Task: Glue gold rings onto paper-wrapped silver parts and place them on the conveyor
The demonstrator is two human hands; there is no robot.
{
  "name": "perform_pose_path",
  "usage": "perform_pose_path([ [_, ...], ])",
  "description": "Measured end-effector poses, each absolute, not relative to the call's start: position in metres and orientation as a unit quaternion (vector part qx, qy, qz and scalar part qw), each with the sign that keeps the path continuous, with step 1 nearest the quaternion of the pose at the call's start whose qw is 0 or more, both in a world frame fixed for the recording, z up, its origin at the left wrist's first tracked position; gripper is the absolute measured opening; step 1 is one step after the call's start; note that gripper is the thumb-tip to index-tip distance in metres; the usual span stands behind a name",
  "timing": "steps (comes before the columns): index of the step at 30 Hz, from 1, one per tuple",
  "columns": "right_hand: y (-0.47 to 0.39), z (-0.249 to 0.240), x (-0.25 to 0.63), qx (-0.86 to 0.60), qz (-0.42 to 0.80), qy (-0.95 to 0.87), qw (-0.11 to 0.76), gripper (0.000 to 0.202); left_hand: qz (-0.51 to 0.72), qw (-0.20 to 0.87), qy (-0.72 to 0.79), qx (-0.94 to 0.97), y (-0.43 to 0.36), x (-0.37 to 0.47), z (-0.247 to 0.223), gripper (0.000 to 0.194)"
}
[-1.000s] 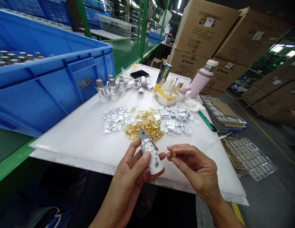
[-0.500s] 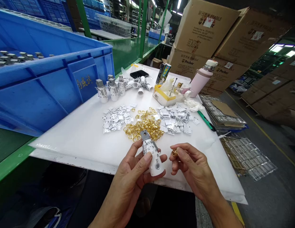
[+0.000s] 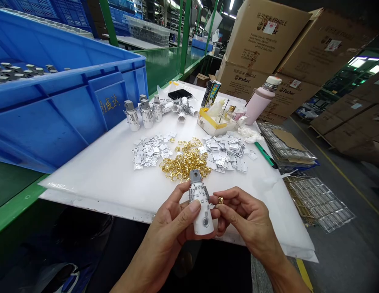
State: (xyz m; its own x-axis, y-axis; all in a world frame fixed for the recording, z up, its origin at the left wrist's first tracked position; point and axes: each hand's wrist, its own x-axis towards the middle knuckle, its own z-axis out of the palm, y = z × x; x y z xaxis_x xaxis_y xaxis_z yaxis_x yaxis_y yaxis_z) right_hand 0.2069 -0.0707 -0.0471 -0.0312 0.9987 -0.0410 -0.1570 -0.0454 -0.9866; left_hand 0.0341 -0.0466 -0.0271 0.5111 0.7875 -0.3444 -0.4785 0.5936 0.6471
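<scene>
My left hand (image 3: 180,221) is closed round a white tapered cylindrical part (image 3: 202,217) with a grey square top and small grey fittings on its sides. It stands nearly upright over the table's front edge. Close at its right side, my right hand (image 3: 247,215) pinches a few small gold rings (image 3: 220,200) between thumb and fingers. Whether the fingertips touch the part, I cannot tell. Behind the part lies a heap of gold rings (image 3: 186,160). Small white flat pieces make a left pile (image 3: 151,150) and a right pile (image 3: 226,150) beside it.
Several similar white parts (image 3: 146,116) stand or lie at the back left, near a big blue crate (image 3: 116,93). A phone (image 3: 179,94), a clear tray (image 3: 212,127), a pink bottle (image 3: 260,103) and a green cutter (image 3: 265,155) sit farther back. Cartons (image 3: 262,49) are stacked beyond.
My left hand has brought the white part slightly right and down, more upright. My right hand has moved in close to it, still pinching gold rings.
</scene>
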Motion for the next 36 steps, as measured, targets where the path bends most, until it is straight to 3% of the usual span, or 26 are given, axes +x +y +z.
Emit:
perform_pose_path([
  [7, -0.074, -0.048, 0.206, -0.487, 0.445, -0.532, 0.531, 0.024, 0.362, 0.839, 0.316, 0.254, -0.045, 0.032, -0.029, 0.047],
  [22, -0.079, -0.049, 0.208, -0.491, 0.452, -0.511, 0.542, 0.018, 0.359, 0.839, 0.317, 0.259, -0.046, 0.033, -0.029, 0.044],
  [29, -0.092, -0.033, 0.198, -0.544, 0.258, -0.628, 0.492, 0.018, 0.437, 0.782, 0.355, 0.267, -0.050, 0.038, -0.030, 0.046],
  [36, -0.090, -0.032, 0.184, -0.536, 0.175, -0.681, 0.467, 0.022, 0.471, 0.732, 0.369, 0.325, -0.054, 0.042, -0.033, 0.043],
])
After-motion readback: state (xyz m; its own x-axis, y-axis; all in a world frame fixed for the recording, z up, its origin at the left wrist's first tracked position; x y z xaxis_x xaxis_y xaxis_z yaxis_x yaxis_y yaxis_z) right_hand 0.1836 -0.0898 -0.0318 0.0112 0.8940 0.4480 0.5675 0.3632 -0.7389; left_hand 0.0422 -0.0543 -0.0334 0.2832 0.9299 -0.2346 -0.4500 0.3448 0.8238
